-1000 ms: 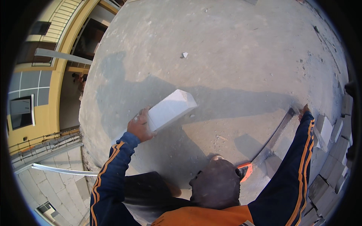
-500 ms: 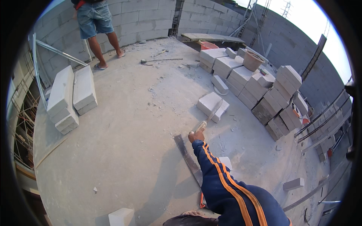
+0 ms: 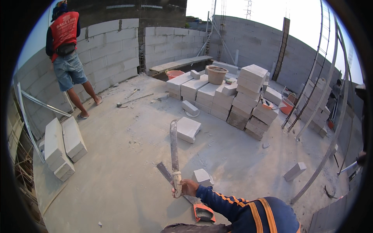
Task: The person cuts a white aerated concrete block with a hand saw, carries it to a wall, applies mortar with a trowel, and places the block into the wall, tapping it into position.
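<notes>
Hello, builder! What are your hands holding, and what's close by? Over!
Right hand: gripping machete, pointing forward. Left hand: out of view. Close by: orange-handled saw and pale block on the floor. Over.

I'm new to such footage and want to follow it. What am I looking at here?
No machine here: someone works bare-handed. The pictures come from a fisheye camera worn on their head, so straight edges bend. The right hand holds a long, worn metal blade by its pale handle; the left hand is out of view. A hand saw with an orange handle lies on the grey concrete floor below. Beyond stands a stack of pale rectangular blocks with a round tan bucket on it. At left, another person in a red top stands by a grey block wall.
</notes>
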Demonstrator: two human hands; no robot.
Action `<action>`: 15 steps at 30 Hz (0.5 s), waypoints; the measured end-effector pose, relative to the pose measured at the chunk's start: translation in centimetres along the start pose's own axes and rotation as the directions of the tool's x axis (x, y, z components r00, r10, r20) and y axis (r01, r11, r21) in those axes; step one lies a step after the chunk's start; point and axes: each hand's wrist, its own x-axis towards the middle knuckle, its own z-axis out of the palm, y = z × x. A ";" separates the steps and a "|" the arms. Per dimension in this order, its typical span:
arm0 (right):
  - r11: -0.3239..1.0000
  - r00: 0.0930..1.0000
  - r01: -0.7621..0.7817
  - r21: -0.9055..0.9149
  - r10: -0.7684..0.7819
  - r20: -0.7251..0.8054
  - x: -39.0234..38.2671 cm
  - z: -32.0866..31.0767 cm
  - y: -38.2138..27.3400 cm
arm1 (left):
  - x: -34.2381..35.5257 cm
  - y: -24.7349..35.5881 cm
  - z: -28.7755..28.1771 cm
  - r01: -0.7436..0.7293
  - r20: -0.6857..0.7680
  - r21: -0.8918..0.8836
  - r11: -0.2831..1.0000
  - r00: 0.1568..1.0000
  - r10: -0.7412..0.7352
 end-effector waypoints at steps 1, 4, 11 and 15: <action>0.996 0.996 -0.061 -0.059 0.057 -0.068 -0.1 1.2 1.3 | -0.4 -0.3 -0.2 0.009 -0.009 -0.017 1.000 1.000 -0.009; 0.892 0.965 -0.046 -0.449 -0.077 -0.251 0.5 4.0 6.0 | -2.1 -1.9 -0.2 0.039 -0.002 -0.114 0.993 0.999 -0.039; 0.890 0.995 0.068 -0.450 -0.025 0.101 1.6 10.1 13.2 | -3.3 -3.3 -0.3 0.131 0.061 -0.076 0.989 0.990 -0.126; 0.670 0.970 0.105 -0.735 0.094 0.224 3.9 14.2 13.9 | -3.3 -2.8 -1.0 0.133 0.095 -0.053 0.990 0.987 -0.127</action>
